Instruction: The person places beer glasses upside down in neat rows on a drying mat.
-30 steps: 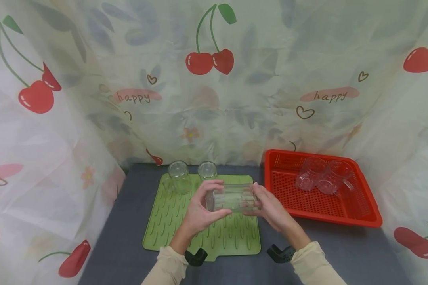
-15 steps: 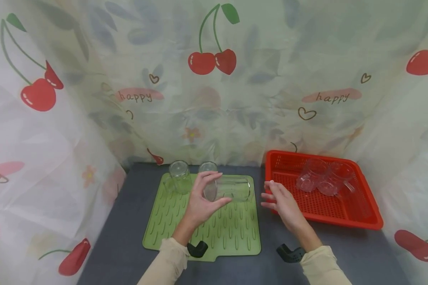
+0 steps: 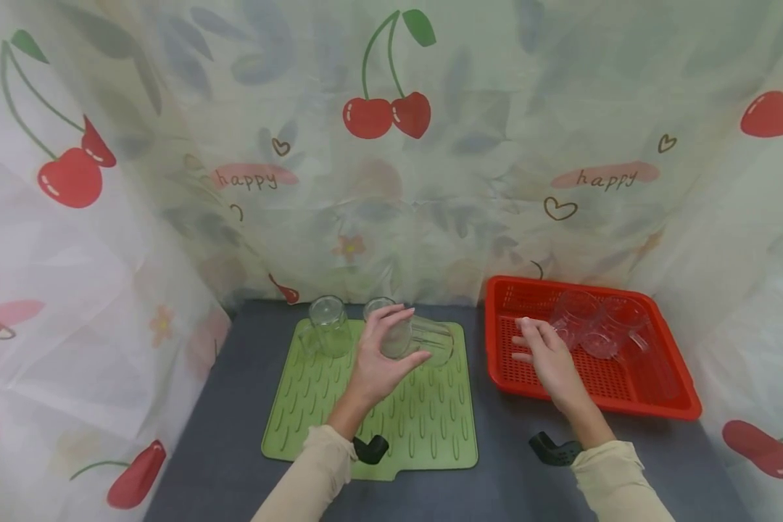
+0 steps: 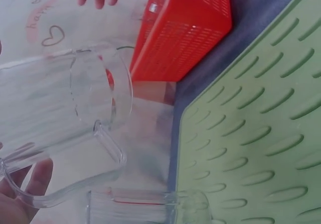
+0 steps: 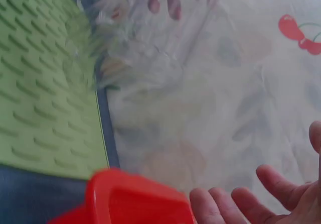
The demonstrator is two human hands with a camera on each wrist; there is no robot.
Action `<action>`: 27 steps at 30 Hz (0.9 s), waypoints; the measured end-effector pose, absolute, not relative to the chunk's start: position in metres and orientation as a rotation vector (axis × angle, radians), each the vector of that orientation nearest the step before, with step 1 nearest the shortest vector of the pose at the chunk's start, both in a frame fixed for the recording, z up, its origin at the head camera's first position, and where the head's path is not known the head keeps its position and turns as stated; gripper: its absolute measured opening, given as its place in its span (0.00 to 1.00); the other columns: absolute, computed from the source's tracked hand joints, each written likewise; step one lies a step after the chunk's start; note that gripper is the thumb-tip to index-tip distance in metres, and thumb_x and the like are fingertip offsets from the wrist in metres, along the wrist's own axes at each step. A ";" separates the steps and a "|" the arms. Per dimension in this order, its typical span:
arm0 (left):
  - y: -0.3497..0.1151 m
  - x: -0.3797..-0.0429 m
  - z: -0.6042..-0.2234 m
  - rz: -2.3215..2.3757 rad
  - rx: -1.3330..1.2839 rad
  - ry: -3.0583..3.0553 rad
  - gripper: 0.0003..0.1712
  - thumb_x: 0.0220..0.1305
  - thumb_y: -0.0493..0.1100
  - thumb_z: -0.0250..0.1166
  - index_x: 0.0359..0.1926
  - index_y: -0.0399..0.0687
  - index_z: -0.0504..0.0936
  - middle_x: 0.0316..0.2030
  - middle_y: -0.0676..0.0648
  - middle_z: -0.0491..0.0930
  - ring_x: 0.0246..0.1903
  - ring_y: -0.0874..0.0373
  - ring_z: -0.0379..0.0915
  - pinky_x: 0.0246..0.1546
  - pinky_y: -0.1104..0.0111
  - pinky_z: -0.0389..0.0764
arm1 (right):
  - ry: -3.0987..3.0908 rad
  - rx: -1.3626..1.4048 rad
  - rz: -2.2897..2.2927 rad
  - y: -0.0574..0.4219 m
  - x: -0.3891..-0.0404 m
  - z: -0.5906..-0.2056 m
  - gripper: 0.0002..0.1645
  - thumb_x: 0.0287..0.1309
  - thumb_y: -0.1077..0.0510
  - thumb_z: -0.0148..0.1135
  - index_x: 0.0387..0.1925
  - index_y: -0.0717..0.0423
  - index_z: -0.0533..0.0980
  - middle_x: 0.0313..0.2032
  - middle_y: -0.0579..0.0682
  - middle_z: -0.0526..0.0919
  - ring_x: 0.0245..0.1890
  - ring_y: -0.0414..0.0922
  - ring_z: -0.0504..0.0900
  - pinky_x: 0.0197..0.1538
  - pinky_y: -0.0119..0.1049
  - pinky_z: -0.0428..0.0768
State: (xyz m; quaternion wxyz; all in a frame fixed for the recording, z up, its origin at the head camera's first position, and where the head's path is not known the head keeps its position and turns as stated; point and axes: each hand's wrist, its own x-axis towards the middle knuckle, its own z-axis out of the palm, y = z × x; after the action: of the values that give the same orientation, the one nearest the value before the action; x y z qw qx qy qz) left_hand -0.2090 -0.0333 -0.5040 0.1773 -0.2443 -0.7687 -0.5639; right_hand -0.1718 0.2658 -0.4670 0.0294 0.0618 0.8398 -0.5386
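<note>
My left hand (image 3: 377, 362) grips a clear glass mug (image 3: 433, 339) by its base end, above a green drying mat (image 3: 404, 428). The mug lies tilted in the air, its rim to the right and a bit downward. In the left wrist view the mug's handle (image 4: 113, 151) shows on its lower side. My right hand (image 3: 553, 362) holds nothing; its fingers (image 5: 273, 184) are loosely spread over the left part of a red basket (image 3: 594, 406).
Two glass mugs stand upside down at the mat's back: one mug (image 3: 330, 330) at the left, another mug (image 3: 377, 304) partly behind my left hand. Two more mugs (image 3: 616, 326) lie in the basket at the right. A printed curtain (image 3: 404, 239) encloses the dark table (image 3: 215, 435).
My right hand has let go of the mug and moved right, over the basket. My left hand has kept the mug, moved slightly right and tipped its rim downward.
</note>
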 end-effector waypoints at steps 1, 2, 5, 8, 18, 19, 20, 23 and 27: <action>-0.033 -0.210 -0.505 -1.584 -0.690 -2.185 0.40 0.52 0.44 0.81 0.67 0.62 0.76 0.69 0.47 0.69 0.69 0.49 0.66 0.65 0.44 0.73 | 2.617 0.186 -1.643 0.269 -0.172 -0.467 0.46 0.73 0.27 0.39 0.75 0.55 0.59 0.72 0.62 0.67 0.62 0.63 0.79 0.70 0.63 0.72; -0.032 -0.211 -0.505 -1.564 -0.689 -2.197 0.40 0.53 0.44 0.81 0.67 0.63 0.76 0.69 0.47 0.68 0.70 0.49 0.66 0.65 0.44 0.74 | 2.647 0.179 -1.627 0.271 -0.172 -0.467 0.45 0.74 0.28 0.39 0.75 0.56 0.60 0.71 0.63 0.67 0.62 0.63 0.79 0.69 0.63 0.73; -0.030 -0.215 -0.505 -1.478 -0.689 -2.235 0.40 0.54 0.47 0.80 0.68 0.65 0.76 0.70 0.47 0.66 0.71 0.50 0.64 0.65 0.46 0.75 | 2.769 0.167 -1.550 0.277 -0.172 -0.466 0.44 0.75 0.29 0.38 0.73 0.58 0.61 0.67 0.64 0.68 0.59 0.63 0.80 0.65 0.63 0.76; -0.028 -0.220 -0.502 -1.382 -0.684 -2.270 0.39 0.55 0.50 0.79 0.68 0.67 0.75 0.71 0.47 0.66 0.71 0.52 0.64 0.64 0.49 0.77 | 2.875 0.162 -1.478 0.281 -0.172 -0.466 0.44 0.76 0.30 0.38 0.72 0.60 0.63 0.65 0.64 0.67 0.56 0.63 0.80 0.60 0.63 0.77; -0.014 -0.231 -0.497 -1.258 -0.592 -2.409 0.41 0.53 0.59 0.78 0.68 0.74 0.74 0.67 0.51 0.67 0.61 0.52 0.74 0.50 0.57 0.84 | 3.011 0.198 -1.467 0.284 -0.176 -0.468 0.41 0.76 0.33 0.41 0.67 0.63 0.69 0.62 0.62 0.71 0.53 0.59 0.81 0.56 0.57 0.78; -0.012 -0.232 -0.497 -1.247 -0.585 -2.422 0.41 0.53 0.60 0.78 0.68 0.76 0.73 0.67 0.51 0.67 0.59 0.53 0.76 0.49 0.57 0.84 | 3.015 0.204 -1.477 0.284 -0.177 -0.468 0.40 0.76 0.33 0.41 0.66 0.63 0.69 0.62 0.62 0.71 0.53 0.59 0.81 0.56 0.57 0.78; -0.010 -0.233 -0.497 -1.241 -0.580 -2.435 0.41 0.53 0.61 0.78 0.68 0.77 0.73 0.67 0.52 0.67 0.57 0.52 0.77 0.48 0.57 0.84 | 3.018 0.208 -1.481 0.285 -0.177 -0.468 0.40 0.76 0.33 0.41 0.66 0.63 0.69 0.62 0.62 0.71 0.54 0.59 0.81 0.57 0.57 0.78; -0.004 -0.237 -0.496 -1.241 -0.569 -2.463 0.41 0.53 0.61 0.78 0.68 0.78 0.73 0.67 0.52 0.67 0.53 0.52 0.80 0.44 0.58 0.84 | 2.994 0.220 -1.503 0.290 -0.177 -0.466 0.41 0.76 0.32 0.41 0.67 0.61 0.69 0.62 0.62 0.72 0.55 0.60 0.81 0.58 0.60 0.78; 0.003 -0.243 -0.498 -1.238 -0.538 -2.487 0.41 0.54 0.61 0.77 0.68 0.78 0.72 0.67 0.53 0.66 0.53 0.51 0.79 0.47 0.57 0.84 | 2.928 0.234 -1.547 0.294 -0.176 -0.464 0.40 0.75 0.30 0.39 0.69 0.56 0.68 0.63 0.60 0.73 0.56 0.61 0.82 0.62 0.62 0.77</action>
State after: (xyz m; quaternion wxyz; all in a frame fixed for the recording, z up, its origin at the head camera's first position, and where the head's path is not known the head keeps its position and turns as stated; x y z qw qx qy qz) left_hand -0.2428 0.0028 -0.4977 0.1554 -0.1879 -0.8682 -0.4321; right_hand -0.1762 0.2939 -0.4645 -0.0888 0.0704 0.8785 -0.4641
